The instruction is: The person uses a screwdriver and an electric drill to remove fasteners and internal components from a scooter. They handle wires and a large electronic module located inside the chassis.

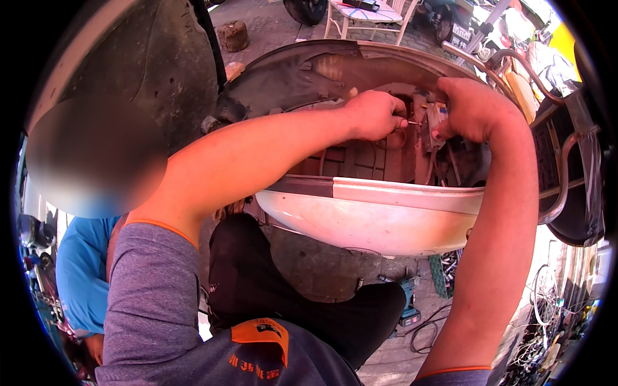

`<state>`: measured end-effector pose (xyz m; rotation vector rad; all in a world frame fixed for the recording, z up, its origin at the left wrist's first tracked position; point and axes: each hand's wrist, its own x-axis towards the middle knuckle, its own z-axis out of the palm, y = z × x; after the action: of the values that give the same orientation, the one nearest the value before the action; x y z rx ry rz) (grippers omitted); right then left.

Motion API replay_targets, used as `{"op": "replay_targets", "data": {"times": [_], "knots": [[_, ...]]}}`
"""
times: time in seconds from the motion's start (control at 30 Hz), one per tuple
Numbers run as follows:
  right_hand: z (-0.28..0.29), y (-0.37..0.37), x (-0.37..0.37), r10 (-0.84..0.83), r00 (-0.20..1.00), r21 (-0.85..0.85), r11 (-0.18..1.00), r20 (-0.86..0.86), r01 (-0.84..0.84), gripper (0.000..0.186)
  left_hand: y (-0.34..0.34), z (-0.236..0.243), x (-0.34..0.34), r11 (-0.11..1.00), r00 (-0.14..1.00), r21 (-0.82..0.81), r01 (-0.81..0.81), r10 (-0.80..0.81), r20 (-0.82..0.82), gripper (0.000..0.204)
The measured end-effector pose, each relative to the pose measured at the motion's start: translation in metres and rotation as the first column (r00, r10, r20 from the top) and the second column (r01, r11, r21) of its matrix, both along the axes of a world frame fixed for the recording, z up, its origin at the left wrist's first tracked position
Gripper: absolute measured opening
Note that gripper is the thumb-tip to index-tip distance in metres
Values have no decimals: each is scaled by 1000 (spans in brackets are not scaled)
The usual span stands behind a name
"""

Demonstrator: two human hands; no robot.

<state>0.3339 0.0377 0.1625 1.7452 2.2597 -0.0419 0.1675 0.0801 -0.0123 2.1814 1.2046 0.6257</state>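
An open vehicle body, apparently a scooter's, with a white side panel [367,212] and dusty dark interior lies across the view. My left hand [376,114] reaches into the cavity, thumb and index finger pinched on a thin metal piece [414,123]. Just right of it, my right hand [473,112] grips a small silver box-like part [436,118] with thumb and fingers around it. Hoses and a bracket sit below that part; finer detail is hard to make out.
At left, a co-worker in a blue sleeve [80,270] is beside me. A curved metal rail [566,167] is at right. Below the body lie a cordless drill [407,299] and a green tray [443,276]; a white chair [364,19] and wooden block [233,35] stand behind.
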Motion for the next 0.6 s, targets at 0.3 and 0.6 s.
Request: {"op": "replay_targets", "data": {"times": [0.3,0.6], "knots": [[3,-2,-6,-18,1000,-8,1000,13,18,61,6,-18,5,1000,986,-7,25,-23,164,40],[0,1,-5,22,999,12,1000,31,-23,61,14,-8,2,938,991,-342,61,-15,136,36]]}}
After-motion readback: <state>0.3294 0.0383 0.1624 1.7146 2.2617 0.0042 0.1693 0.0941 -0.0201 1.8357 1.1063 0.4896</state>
